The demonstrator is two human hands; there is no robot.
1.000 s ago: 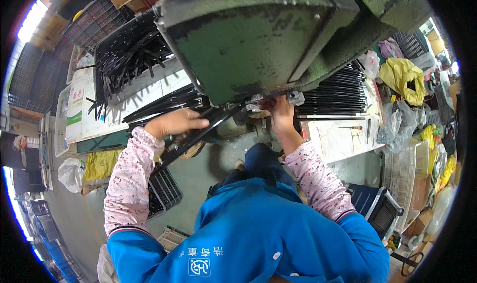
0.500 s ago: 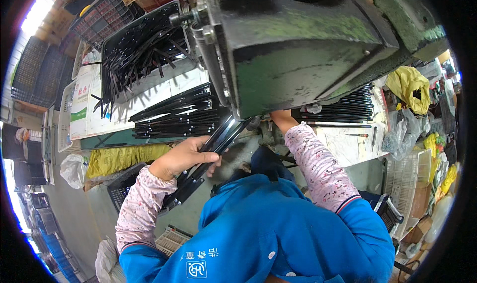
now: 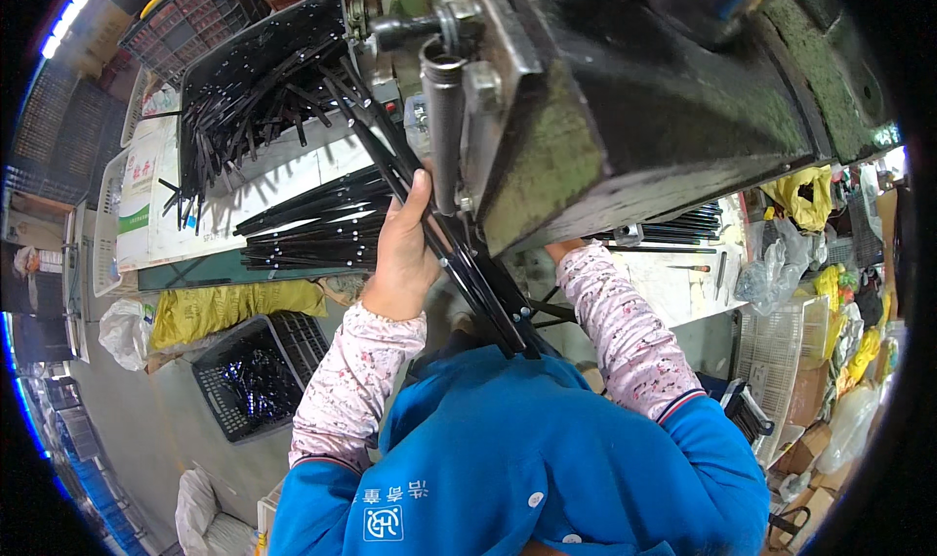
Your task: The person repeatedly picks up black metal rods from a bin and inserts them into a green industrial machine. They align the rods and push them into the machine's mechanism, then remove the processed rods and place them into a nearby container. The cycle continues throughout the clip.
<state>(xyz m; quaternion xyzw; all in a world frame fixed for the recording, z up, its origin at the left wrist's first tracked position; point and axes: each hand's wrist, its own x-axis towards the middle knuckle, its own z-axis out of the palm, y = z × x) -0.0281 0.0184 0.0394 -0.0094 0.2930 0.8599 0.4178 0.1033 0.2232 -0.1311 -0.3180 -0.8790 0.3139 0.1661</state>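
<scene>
My left hand (image 3: 402, 263) is closed around long black riveted bars (image 3: 478, 288), thumb lying along them. They slant from the black crate at the upper left down to the front of my blue shirt, passing beside the machine's spring (image 3: 444, 126). The big green-black machine (image 3: 664, 136) stands in front of me. Beneath its housing, only the back of my right hand (image 3: 563, 250) shows; the fingers are hidden. More black bars (image 3: 322, 229) lie fanned on the table near my left hand. A further stack of dark bars (image 3: 678, 226) rests beyond my right wrist.
A black crate (image 3: 337, 19) heaped with black strips sits on the left table. On the floor stands a dark basket (image 3: 293, 356) holding shiny black pieces. A screwdriver (image 3: 695, 267) lies on the right table. White crates (image 3: 781, 351) and plastic bags (image 3: 776, 278) crowd the right.
My left hand has moved up and right, and the bars have swung round to slant the other way. My view has shifted, uncovering the floor basket. The right hand stays behind the machine.
</scene>
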